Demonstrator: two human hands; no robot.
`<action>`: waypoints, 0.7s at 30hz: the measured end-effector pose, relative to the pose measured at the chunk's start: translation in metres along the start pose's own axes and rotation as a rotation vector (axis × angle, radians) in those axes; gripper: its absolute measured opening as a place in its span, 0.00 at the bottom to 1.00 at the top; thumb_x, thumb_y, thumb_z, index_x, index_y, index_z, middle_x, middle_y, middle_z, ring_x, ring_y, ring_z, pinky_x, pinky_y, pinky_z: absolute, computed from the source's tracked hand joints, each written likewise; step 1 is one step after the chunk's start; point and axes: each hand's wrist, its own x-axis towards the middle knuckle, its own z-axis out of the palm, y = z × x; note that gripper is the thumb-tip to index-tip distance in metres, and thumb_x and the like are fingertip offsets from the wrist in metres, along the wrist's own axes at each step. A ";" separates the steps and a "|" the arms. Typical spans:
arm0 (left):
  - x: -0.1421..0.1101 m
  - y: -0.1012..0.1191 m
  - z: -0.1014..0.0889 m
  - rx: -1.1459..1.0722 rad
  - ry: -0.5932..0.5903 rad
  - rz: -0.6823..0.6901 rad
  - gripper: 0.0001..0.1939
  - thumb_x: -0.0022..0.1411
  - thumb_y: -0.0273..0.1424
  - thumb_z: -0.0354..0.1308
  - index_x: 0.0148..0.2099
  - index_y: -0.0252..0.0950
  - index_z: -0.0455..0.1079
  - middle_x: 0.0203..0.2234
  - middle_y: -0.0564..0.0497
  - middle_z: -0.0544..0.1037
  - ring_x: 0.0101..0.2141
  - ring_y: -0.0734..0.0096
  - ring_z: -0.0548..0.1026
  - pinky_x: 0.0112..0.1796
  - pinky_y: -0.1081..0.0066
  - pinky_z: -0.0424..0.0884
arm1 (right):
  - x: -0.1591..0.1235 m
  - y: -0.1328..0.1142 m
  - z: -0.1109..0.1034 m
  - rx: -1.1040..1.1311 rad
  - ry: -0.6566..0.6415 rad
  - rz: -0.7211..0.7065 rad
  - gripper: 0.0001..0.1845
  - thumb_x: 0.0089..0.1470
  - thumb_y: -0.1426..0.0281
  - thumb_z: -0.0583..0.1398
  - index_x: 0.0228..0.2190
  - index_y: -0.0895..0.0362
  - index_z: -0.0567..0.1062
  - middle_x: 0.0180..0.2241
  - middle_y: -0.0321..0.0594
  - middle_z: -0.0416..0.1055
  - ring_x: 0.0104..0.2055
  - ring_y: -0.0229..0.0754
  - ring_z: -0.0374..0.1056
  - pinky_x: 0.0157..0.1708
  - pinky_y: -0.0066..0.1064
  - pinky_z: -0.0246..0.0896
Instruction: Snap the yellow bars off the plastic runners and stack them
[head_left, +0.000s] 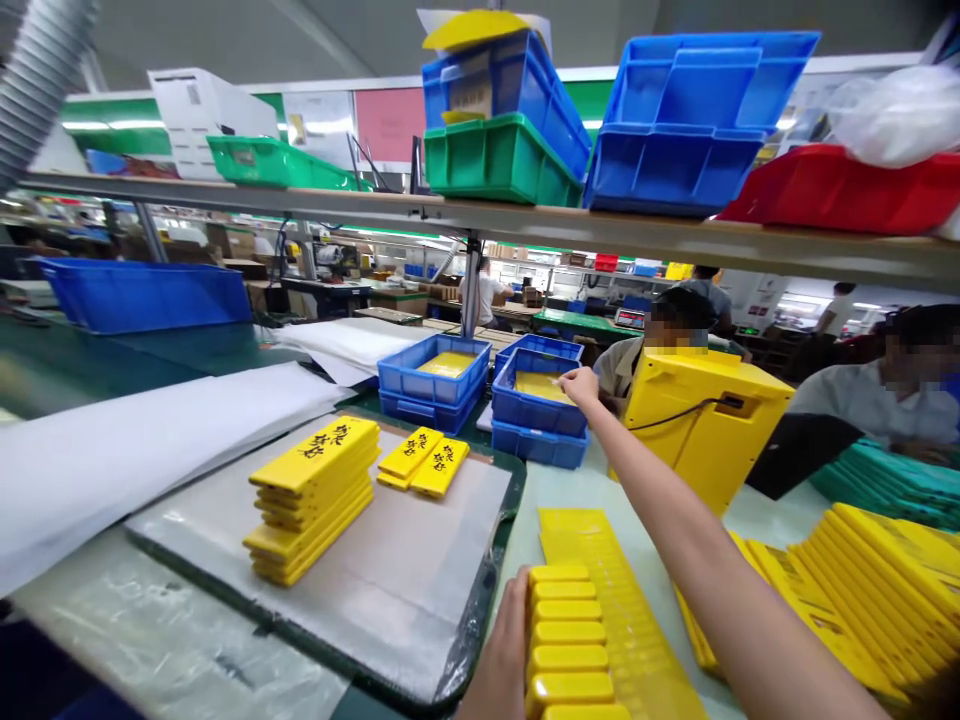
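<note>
My left hand (501, 650) is at the bottom of the view, pressed against the side of a stack of yellow moulded bars (568, 640) lying on their sides. A long yellow ribbed strip (607, 570) lies beside that stack. My right hand (580, 386) reaches far forward, its fingertips over a blue plastic crate (540, 410) holding flat yellow pieces (537, 386). Nothing is clearly held in it. On a grey mat (375, 590) to the left stand yellow bars printed with black characters (311, 500), with a few more (424, 462) beside them.
A wooden shelf (480, 212) crosses overhead, bearing blue, green and red crates. Another blue crate (431, 370) and white sheets (150, 460) lie left. A large yellow box with a black cable (701, 420) stands right, beside more yellow bars (862, 600). Co-workers (885, 400) sit beyond.
</note>
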 end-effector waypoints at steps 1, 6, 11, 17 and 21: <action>0.001 -0.005 0.003 -0.004 0.010 0.001 0.70 0.52 0.49 0.70 0.79 0.40 0.24 0.75 0.28 0.43 0.74 0.33 0.46 0.71 0.36 0.44 | 0.002 0.002 0.001 -0.015 -0.007 0.015 0.11 0.66 0.65 0.65 0.39 0.62 0.81 0.42 0.45 0.80 0.48 0.45 0.77 0.55 0.44 0.71; 0.001 -0.009 0.004 -0.042 0.046 -0.003 0.62 0.59 0.54 0.62 0.80 0.37 0.29 0.75 0.29 0.46 0.75 0.36 0.47 0.71 0.38 0.45 | 0.011 0.008 0.003 -0.011 -0.114 -0.036 0.08 0.65 0.68 0.66 0.41 0.61 0.81 0.46 0.44 0.79 0.50 0.44 0.76 0.54 0.41 0.72; 0.004 0.000 0.000 -0.029 0.022 -0.092 0.68 0.52 0.55 0.68 0.80 0.37 0.31 0.75 0.29 0.48 0.74 0.33 0.48 0.72 0.41 0.47 | 0.017 0.008 0.006 -0.001 -0.136 -0.001 0.12 0.65 0.66 0.66 0.37 0.64 0.79 0.39 0.45 0.79 0.43 0.42 0.77 0.47 0.38 0.74; 0.005 0.016 -0.010 0.002 -0.016 -0.077 0.75 0.43 0.54 0.74 0.80 0.35 0.34 0.74 0.28 0.49 0.74 0.29 0.46 0.71 0.39 0.46 | 0.018 0.006 0.005 0.007 -0.100 -0.024 0.10 0.64 0.67 0.67 0.40 0.63 0.79 0.44 0.44 0.78 0.47 0.44 0.76 0.51 0.41 0.73; 0.001 0.034 -0.023 -0.037 -0.059 -0.026 0.67 0.52 0.56 0.67 0.79 0.31 0.36 0.75 0.28 0.44 0.75 0.36 0.42 0.71 0.39 0.44 | 0.016 0.007 0.007 0.048 -0.122 -0.047 0.10 0.65 0.67 0.66 0.41 0.63 0.80 0.44 0.44 0.79 0.48 0.45 0.76 0.51 0.41 0.73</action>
